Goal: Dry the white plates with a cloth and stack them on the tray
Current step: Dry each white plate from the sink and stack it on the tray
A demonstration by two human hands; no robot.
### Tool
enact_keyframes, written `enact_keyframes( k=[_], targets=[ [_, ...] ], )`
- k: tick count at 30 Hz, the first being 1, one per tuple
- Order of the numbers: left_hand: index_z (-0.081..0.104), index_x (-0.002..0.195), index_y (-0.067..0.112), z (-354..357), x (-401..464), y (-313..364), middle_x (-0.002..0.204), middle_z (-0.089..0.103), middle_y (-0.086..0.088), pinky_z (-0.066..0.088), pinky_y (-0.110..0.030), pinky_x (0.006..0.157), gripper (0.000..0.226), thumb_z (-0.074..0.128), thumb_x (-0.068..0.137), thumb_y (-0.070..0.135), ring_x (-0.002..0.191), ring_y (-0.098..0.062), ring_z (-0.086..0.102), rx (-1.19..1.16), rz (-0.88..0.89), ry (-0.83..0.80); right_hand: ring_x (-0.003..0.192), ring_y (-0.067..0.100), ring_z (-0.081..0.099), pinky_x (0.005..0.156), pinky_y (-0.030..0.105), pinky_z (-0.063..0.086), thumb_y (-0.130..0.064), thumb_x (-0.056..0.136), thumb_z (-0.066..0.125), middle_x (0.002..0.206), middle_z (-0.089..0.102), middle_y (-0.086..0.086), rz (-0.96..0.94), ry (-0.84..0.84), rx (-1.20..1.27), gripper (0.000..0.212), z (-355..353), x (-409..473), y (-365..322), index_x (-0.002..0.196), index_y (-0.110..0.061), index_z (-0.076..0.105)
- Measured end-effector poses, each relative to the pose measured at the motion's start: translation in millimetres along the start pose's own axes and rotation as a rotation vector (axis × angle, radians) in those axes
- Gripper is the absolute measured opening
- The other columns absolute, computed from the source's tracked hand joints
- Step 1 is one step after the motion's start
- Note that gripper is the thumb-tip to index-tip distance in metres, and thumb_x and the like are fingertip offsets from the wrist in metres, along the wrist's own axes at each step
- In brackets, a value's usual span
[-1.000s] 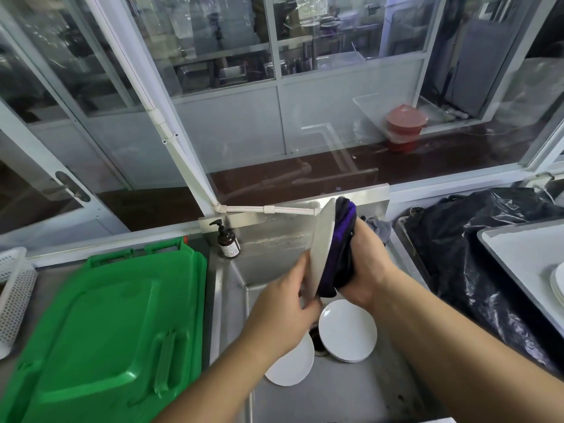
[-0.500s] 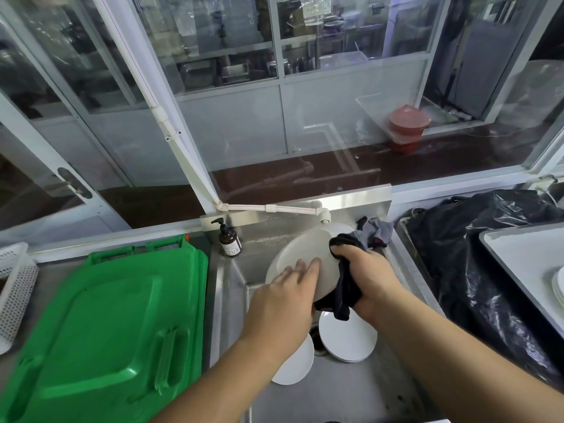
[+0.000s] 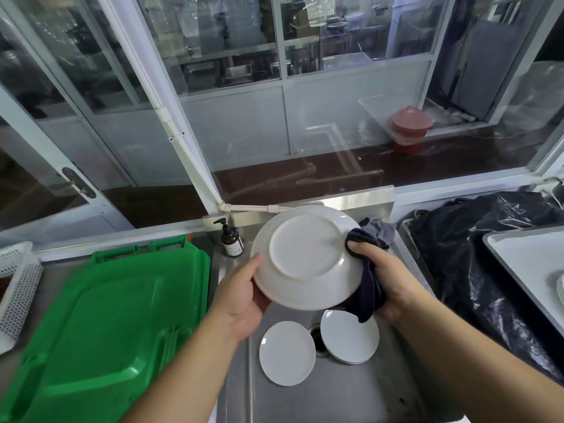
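Observation:
A white plate [image 3: 306,257] is held over the sink with its underside facing me. My left hand [image 3: 241,297] grips its left rim. My right hand [image 3: 384,282] holds a dark purple cloth [image 3: 367,288] pressed around the plate's right rim. Down in the steel sink [image 3: 335,392] lie a single white plate [image 3: 287,352] and a small stack of white plates [image 3: 349,335], either side of the drain. At the far right sits a white tray [image 3: 531,264], with the edge of some white plates [image 3: 561,288] on it at the frame's border.
A green plastic lid [image 3: 100,325] covers the counter on the left, with a white perforated basket [image 3: 16,285] beyond it. A brown pump bottle [image 3: 232,239] stands at the sink's back corner. A black plastic bag [image 3: 476,254] lies between sink and tray. Glass window panels rise behind.
The plate has turned from edge-on to underside facing me. My left hand shifted to its left rim, and the cloth in my right hand slid to the right rim.

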State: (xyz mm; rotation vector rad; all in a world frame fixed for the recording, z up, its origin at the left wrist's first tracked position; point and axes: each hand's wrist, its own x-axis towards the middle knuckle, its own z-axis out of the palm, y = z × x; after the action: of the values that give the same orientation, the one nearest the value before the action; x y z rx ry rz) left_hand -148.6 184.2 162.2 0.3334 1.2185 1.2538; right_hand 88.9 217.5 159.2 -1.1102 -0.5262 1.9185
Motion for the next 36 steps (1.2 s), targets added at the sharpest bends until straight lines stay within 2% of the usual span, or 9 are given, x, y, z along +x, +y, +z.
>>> enact_keyframes(
  k=[5, 7, 11, 16, 21, 26, 29, 33, 36],
  targets=[
    [0.064, 0.139, 0.01, 0, -1, 0, 0.126, 0.075, -0.016, 0.064, -0.034, 0.072, 0.034, 0.048, 0.11, 0.022, 0.099, -0.022, 0.078, -0.081, 0.018, -0.01, 0.115, 0.039, 0.073, 0.095, 0.06, 0.058, -0.085, 0.084, 0.058, 0.126, 0.076, 0.015, 0.033, -0.023, 0.028, 0.077, -2, 5, -7, 0.123, -0.023, 0.08],
    [0.064, 0.137, 0.01, -2, -2, 0, 0.124, 0.076, -0.016, 0.064, -0.035, 0.071, 0.033, 0.048, 0.11, 0.02, 0.097, -0.023, 0.078, -0.068, 0.029, -0.008, 0.117, 0.037, 0.073, 0.105, 0.058, 0.054, -0.076, 0.095, 0.047, 0.128, 0.075, 0.015, 0.045, -0.005, 0.04, 0.074, -6, 9, -8, 0.129, -0.017, 0.076],
    [0.067, 0.131, 0.008, -5, -6, 2, 0.12, 0.076, -0.02, 0.065, -0.037, 0.069, 0.03, 0.058, 0.102, 0.015, 0.094, -0.026, 0.079, -0.046, 0.054, -0.057, 0.107, 0.038, 0.074, 0.102, 0.067, 0.052, -0.042, 0.088, 0.071, 0.127, 0.074, 0.017, 0.032, -0.006, -0.03, 0.049, -6, 8, -3, 0.126, -0.012, 0.075],
    [0.068, 0.131, 0.011, -2, -11, 4, 0.123, 0.076, -0.019, 0.066, -0.039, 0.079, 0.051, 0.073, 0.08, 0.019, 0.104, -0.029, 0.077, -0.016, 0.091, -0.12, 0.103, 0.044, 0.075, 0.083, 0.073, 0.058, -0.048, 0.088, 0.08, 0.119, 0.077, 0.021, 0.085, 0.037, 0.016, 0.041, 0, 8, 3, 0.115, -0.017, 0.081],
    [0.07, 0.125, 0.024, 16, -17, -22, 0.12, 0.079, -0.004, 0.059, -0.039, 0.092, 0.048, 0.077, 0.078, 0.028, 0.107, -0.02, 0.076, -0.011, 0.188, -0.032, 0.109, 0.04, 0.075, 0.102, 0.065, 0.055, -0.045, 0.084, 0.087, 0.117, 0.079, 0.014, -0.029, 0.189, 0.171, 0.049, 15, 11, 18, 0.119, -0.011, 0.079],
    [0.072, 0.12, 0.032, 21, -22, -47, 0.126, 0.077, 0.003, 0.049, -0.038, 0.107, 0.03, 0.078, 0.09, 0.031, 0.12, -0.016, 0.071, -0.019, 0.215, -0.021, 0.11, 0.041, 0.075, 0.092, 0.071, 0.055, -0.038, 0.084, 0.088, 0.122, 0.078, 0.013, -0.002, 0.091, 0.241, 0.036, 15, 6, 35, 0.114, -0.019, 0.083],
    [0.071, 0.124, 0.021, 14, -23, -51, 0.129, 0.075, -0.005, 0.05, -0.04, 0.107, 0.042, 0.082, 0.083, 0.024, 0.123, -0.023, 0.069, 0.022, 0.183, -0.032, 0.109, 0.04, 0.075, 0.093, 0.068, 0.057, -0.038, 0.083, 0.087, 0.12, 0.078, 0.014, -0.031, 0.122, 0.183, 0.032, 7, 6, 30, 0.109, -0.018, 0.084],
    [0.069, 0.13, 0.009, 3, -15, -18, 0.126, 0.073, -0.022, 0.062, -0.038, 0.081, 0.054, 0.075, 0.08, 0.028, 0.105, -0.028, 0.075, 0.06, 0.095, -0.103, 0.098, 0.036, 0.078, 0.091, 0.063, 0.06, -0.044, 0.082, 0.084, 0.113, 0.079, 0.019, -0.044, 0.099, -0.018, 0.032, -6, 5, 2, 0.097, -0.016, 0.086],
    [0.067, 0.134, 0.01, 1, -10, 11, 0.127, 0.071, -0.025, 0.057, -0.05, 0.095, 0.057, 0.067, 0.087, 0.042, 0.111, -0.037, 0.071, 0.197, 0.096, -0.144, 0.094, 0.035, 0.079, 0.079, 0.046, 0.066, -0.041, 0.081, 0.083, 0.113, 0.078, 0.023, -0.049, 0.015, -0.122, 0.037, -12, 6, -15, 0.1, -0.01, 0.085]
  ],
)
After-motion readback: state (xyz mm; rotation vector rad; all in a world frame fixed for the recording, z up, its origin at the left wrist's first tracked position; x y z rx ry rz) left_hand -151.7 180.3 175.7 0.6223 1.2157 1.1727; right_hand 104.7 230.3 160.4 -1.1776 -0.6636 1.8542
